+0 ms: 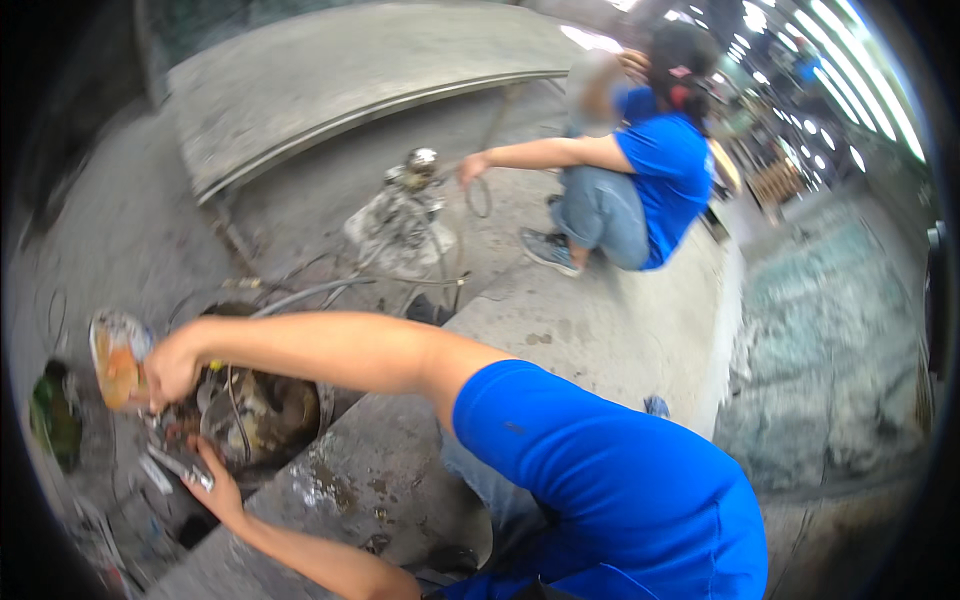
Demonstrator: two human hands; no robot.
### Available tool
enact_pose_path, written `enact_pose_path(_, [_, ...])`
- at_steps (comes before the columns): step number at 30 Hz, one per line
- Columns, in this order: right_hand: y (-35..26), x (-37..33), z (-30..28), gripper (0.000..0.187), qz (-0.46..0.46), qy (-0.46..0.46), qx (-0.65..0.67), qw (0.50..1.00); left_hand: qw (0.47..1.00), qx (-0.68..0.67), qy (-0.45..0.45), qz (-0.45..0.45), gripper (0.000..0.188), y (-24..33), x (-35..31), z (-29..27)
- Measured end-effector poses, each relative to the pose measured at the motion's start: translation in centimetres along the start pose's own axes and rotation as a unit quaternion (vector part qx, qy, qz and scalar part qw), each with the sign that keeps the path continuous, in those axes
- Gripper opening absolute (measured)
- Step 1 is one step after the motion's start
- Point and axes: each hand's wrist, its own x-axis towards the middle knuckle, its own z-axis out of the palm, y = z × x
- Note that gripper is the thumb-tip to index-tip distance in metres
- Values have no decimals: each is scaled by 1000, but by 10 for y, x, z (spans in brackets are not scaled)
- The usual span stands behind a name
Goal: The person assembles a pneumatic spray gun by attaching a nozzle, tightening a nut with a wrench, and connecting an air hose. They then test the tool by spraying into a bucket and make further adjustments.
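Note:
My right hand [172,372] reaches across to the left, its fingers closed at the edge of a tilted, see-through container [120,358] with orange-brown stuff in it. Lower down, my left hand [218,490] is curled around a silver metal piece [197,478] whose kind I cannot make out; one finger points upward. Between my hands and just to their right sits a dirty, paint-stained round vessel [268,412], partly hidden under my right forearm. A thin hose or cord runs over it.
Another person in blue [668,190] squats beyond, one arm stretched toward a shiny-topped metal device [422,162] near a stained white cloth [375,232]. A long grey bench [370,65] stands behind. Hoses [315,292] trail over the floor. A green bottle [57,418] is at far left.

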Motion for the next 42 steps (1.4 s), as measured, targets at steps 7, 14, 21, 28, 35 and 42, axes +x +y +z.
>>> enact_pose_path(7, [28, 22, 41, 49, -10, 2, -216, 976, 998, 3, 22, -50, 19, -37, -32, -22])
enact_pose_path(14, [4, 54, 81, 51, -42, -134, -345, 928, 995, -2, 60, -77, 22, -57, -69, -44])
enact_pose_path(21, [30, 32, 75, 45, 105, -197, -33, 974, 969, 170, 19, 179, 59, -54, -73, -32])
enact_pose_path(28, [41, 11, 66, 36, 33, -59, -115, 991, 983, 132, 72, -103, 59, -17, -71, -20])
enact_pose_path(35, [0, -24, 62, 28, -75, 42, -268, 960, 970, -78, 144, -179, 26, 8, -60, -1])
enact_pose_path(42, [-14, -35, 23, 43, 168, -188, 150, 956, 983, 131, 121, 36, 40, 22, -60, 12])
